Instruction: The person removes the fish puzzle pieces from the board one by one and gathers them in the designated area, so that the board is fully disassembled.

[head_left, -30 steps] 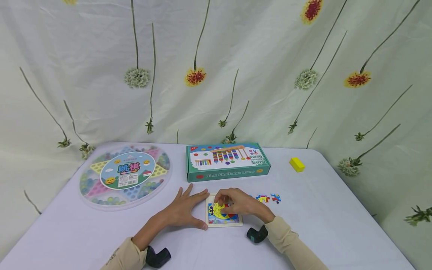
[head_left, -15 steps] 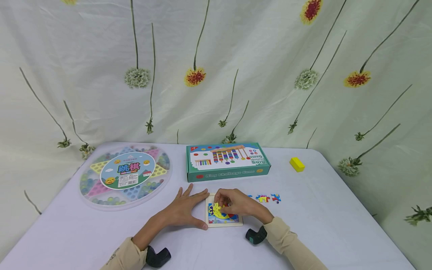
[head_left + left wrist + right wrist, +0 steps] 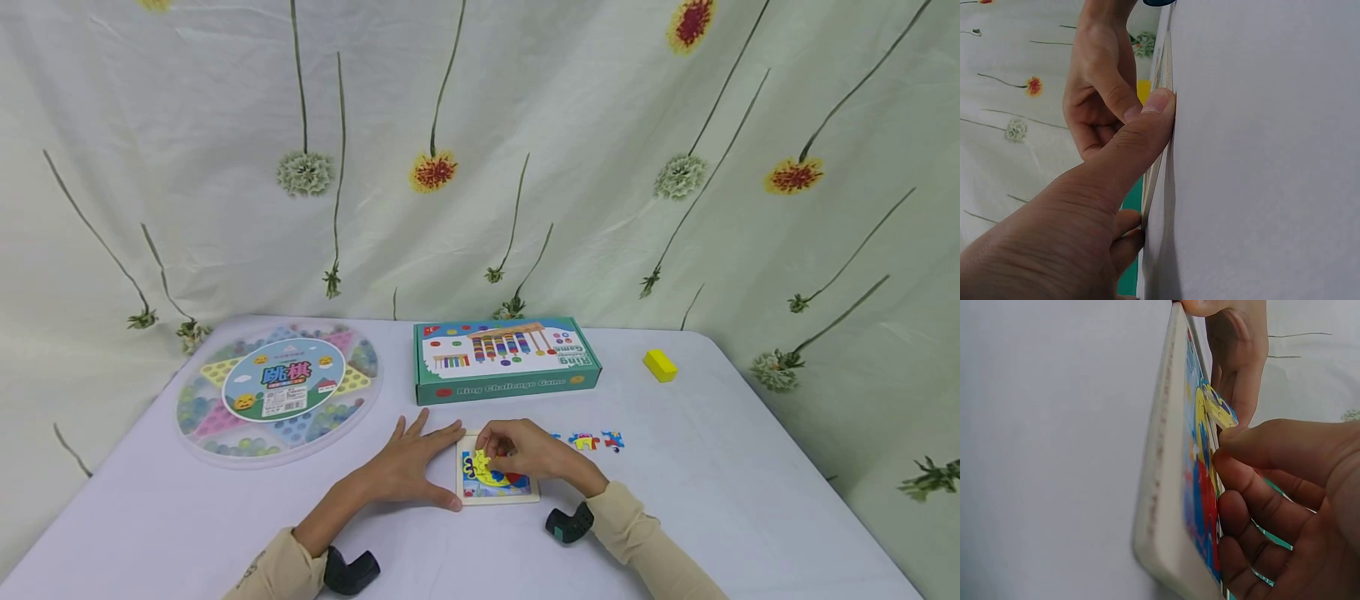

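Observation:
A small wooden-framed jigsaw puzzle [image 3: 501, 500] with a yellow, red and blue picture lies flat on the white-covered table. My right hand [image 3: 528, 452] is over its upper part, pinching a yellow puzzle piece [image 3: 1221, 407] between thumb and index finger. In the right wrist view that piece stands tilted up from the picture, with its lower edge at the board. My left hand [image 3: 408, 468] is spread at the left side, its thumb [image 3: 1159, 103] at the near corner and its index finger at the far corner of the frame.
Loose puzzle pieces [image 3: 584, 442] lie right of the board, partly behind the right hand. Behind it stands a green Ring Challenge Game box [image 3: 510, 387]. A round Chinese checkers set [image 3: 285, 379] lies at the left, and a yellow block [image 3: 660, 366] at the back right.
The yellow piece has turned and tilted slightly in my right fingers, and the right wrist has shifted a little left. My left hand has kept its place.

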Tool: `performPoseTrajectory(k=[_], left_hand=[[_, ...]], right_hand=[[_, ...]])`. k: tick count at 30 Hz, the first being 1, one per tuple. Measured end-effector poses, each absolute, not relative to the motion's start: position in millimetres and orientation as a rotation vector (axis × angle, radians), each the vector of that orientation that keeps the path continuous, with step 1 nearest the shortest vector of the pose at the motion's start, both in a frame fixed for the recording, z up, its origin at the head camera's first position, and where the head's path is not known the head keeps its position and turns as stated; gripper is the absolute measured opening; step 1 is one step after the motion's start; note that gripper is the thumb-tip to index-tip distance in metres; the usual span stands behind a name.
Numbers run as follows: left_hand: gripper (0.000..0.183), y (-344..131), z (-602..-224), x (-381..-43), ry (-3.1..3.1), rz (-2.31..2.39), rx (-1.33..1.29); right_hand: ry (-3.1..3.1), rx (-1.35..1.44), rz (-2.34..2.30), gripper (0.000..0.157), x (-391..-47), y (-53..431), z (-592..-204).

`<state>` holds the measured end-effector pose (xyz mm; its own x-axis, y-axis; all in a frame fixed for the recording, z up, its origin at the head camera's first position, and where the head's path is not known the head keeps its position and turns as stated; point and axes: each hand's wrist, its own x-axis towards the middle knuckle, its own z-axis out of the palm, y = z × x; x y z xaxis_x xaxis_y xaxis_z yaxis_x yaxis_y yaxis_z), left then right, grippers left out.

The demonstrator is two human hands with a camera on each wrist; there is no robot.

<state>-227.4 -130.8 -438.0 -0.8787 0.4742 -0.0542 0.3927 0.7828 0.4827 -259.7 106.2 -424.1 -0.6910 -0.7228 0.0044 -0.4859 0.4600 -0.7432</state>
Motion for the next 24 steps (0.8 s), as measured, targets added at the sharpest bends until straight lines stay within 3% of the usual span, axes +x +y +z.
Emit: performPoseTrajectory(k=[24], left_hand=[[0.102,-129.5,-438.8,-227.6,2.793,0.72,0.678]], right_hand=[[2.313,-1.043,-1.164,0.017,-264.2,109.8,-425.1]])
